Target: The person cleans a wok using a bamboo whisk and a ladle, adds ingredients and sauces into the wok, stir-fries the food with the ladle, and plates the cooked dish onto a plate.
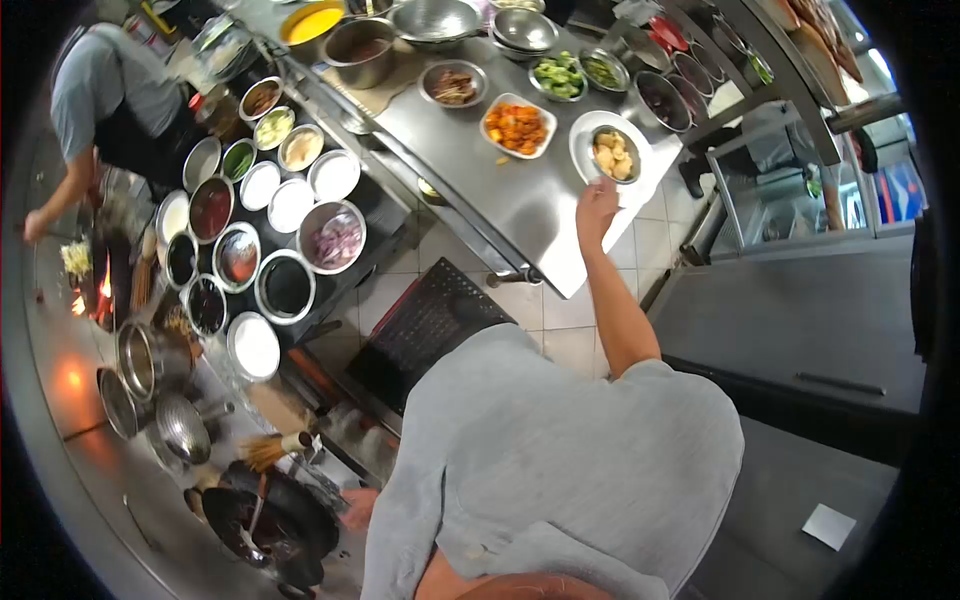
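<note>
My right arm stretches out over the steel counter. At its end, my right hand closes on the near rim of a white plate, its fingertips close to a metal bowl on the plate. Pale yellow chunks fill part of that bowl. Low on the left, my left hand shows only in part beside a dark wok; my sleeve and body cover the rest, so its grip is unclear. A ladle rests in the wok.
A dish of orange pieces and a bowl of green vegetables stand beside the plate. Several seasoning tubs crowd the left station. Another person works near an open flame. A grey fridge stands right.
</note>
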Motion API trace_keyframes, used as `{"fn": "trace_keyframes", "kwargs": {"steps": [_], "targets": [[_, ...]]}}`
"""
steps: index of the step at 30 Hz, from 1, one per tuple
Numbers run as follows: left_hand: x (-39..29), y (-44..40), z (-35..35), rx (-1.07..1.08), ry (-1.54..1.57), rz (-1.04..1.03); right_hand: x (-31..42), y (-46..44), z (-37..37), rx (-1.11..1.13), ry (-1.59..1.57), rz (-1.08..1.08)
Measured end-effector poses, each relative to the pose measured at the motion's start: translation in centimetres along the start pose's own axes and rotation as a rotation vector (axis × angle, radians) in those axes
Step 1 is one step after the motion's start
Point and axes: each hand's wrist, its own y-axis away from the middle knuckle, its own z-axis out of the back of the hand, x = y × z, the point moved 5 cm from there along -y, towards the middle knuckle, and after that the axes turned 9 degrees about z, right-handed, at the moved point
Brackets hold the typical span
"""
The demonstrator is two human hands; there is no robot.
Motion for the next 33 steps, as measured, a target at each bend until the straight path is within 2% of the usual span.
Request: {"fn": "trace_keyframes", "kwargs": {"steps": [1, 2, 3, 4, 5, 6, 8, 9, 10, 11, 12, 13, 14, 15, 17, 18, 19, 20, 22, 23, 25, 26, 27, 29, 31, 33], "targets": [[-3.8, 1.0, -0.4, 0.04, 0.094, -0.126, -3.0, -2.8, 0.9, -0.031, 0.263, -0.064], [-7.7, 2.0, -0.6, 0.081, 0.184, -0.253, -5.2, -4.8, 1.7, -0.064, 0.345, -0.185], [-11.7, 3.3, -0.3, 0.12, 0.272, -0.377, -7.1, -6.6, 2.0, 0.063, 0.381, -0.431], [-17.4, 5.2, 0.6, 0.243, 0.346, -0.461, -11.2, -8.3, 1.2, 0.196, 0.292, -0.529], [-23.5, 8.0, 3.4, 0.44, 0.334, -0.341, -14.4, -9.2, 0.2, 0.327, 0.197, -0.616], [-25.4, 9.1, 1.2, 0.762, 0.551, -0.224, -14.6, -9.6, -0.1, 0.326, 0.19, -0.614], [-32.8, 12.4, 4.4, 0.949, 0.72, -0.343, -14.7, -9.2, -0.6, 0.047, -0.166, -0.811], [-36.5, 14.1, 7.2, 1.075, 0.697, -0.285, -15.9, -9.3, -1.2, 0.003, -0.198, -0.758], [-37.6, 15.5, 5.9, 1.279, 0.859, -0.184, -17.4, -9.5, -1.5, -0.026, -0.237, -0.702], [-40.4, 16.8, 8.0, 1.335, 0.859, -0.31, -17.6, -10.0, -1.0, -0.042, -0.231, -0.534], [-42.8, 18.1, 10.1, 1.465, 0.844, -0.265, -18.8, -10.4, -1.2, 0.051, -0.148, -0.45], [-43.8, 19.3, 10.1, 1.569, 0.772, -0.323, -15.7, -9.8, -0.3, 0.065, -0.264, -0.422], [-45.1, 20.6, 11.1, 1.712, 0.848, -0.336, -12.0, -9.3, 0.8, 0.08, -0.382, -0.398], [-46.6, 21.8, 12.3, 1.917, 0.844, -0.345, -5.1, -8.2, 2.3, 0.125, -0.428, -0.382], [-48.2, 23.6, 13.3, 2.165, 0.859, -0.347, 1.1, -5.1, 2.0, 0.329, -0.492, -0.337], [-49.0, 23.9, 13.6, 2.24, 0.879, -0.344, 4.9, -3.0, 1.2, 0.45, -0.523, -0.395], [-49.7, 23.3, 13.7, 2.212, 0.903, -0.331, 7.9, -0.3, -0.2, 0.552, -0.703, -0.343], [-50.2, 22.8, 13.7, 2.23, 0.867, -0.293, 12.0, 2.6, -0.9, 0.669, -0.769, -0.411], [-50.6, 20.7, 13.5, 2.205, 0.845, -0.216, 19.3, 7.4, -3.0, 0.925, -0.706, -0.41], [-50.4, 19.3, 13.2, 2.194, 0.855, -0.208, 21.6, 9.4, -4.3, 1.049, -0.706, -0.315], [-49.4, 15.2, 11.8, 1.892, 0.78, -0.241, 26.5, 13.3, -6.0, 1.224, -0.849, -0.323], [-48.8, 13.5, 10.7, 1.782, 0.878, -0.194, 28.7, 14.4, -6.7, 1.325, -0.862, -0.296], [-47.9, 12.2, 9.2, 1.756, 0.838, -0.124, 29.9, 15.3, -8.3, 1.402, -0.864, -0.22], [-46.7, 9.9, 6.5, 1.635, 0.948, -0.003, 33.0, 15.6, -12.9, 1.606, -0.778, -0.065], [-46.3, 8.0, 4.0, 1.566, 0.99, 0.174, 36.0, 14.2, -21.0, 1.475, -0.691, 0.417], [-47.0, 6.4, 2.4, 1.498, 0.993, 0.232, 39.2, 11.5, -31.3, 1.103, -0.436, 0.852]]}}
